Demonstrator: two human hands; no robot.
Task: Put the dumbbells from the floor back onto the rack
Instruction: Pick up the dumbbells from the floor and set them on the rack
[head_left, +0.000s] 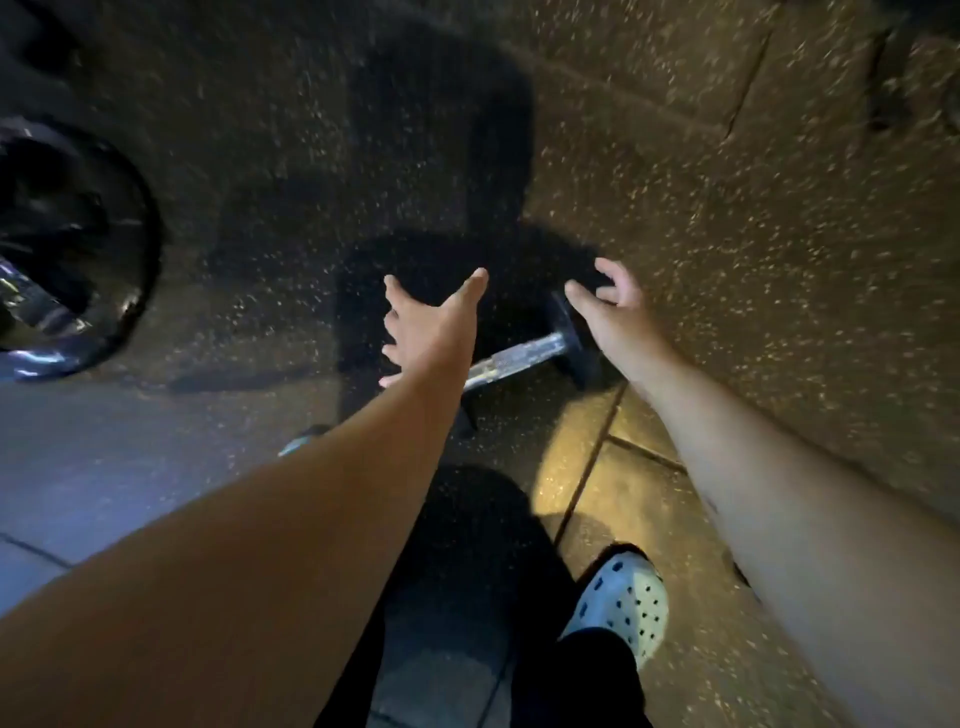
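A black dumbbell (519, 356) with a shiny knurled metal handle lies on the speckled rubber floor, straight ahead of me. My left hand (431, 325) hovers over its near-left end with fingers spread, holding nothing, and hides that end. My right hand (605, 306) reaches over the far-right black head (576, 345), fingers curled loosely apart, empty. Neither hand touches the handle as far as I can tell. No rack is in view.
A large black weight plate (78, 249) with a shiny rim lies at the left. My foot in a pale perforated clog (623, 597) stands near the bottom right; another shoe tip (304, 439) shows under my left forearm. Floor-tile seams (587, 467) run past the dumbbell.
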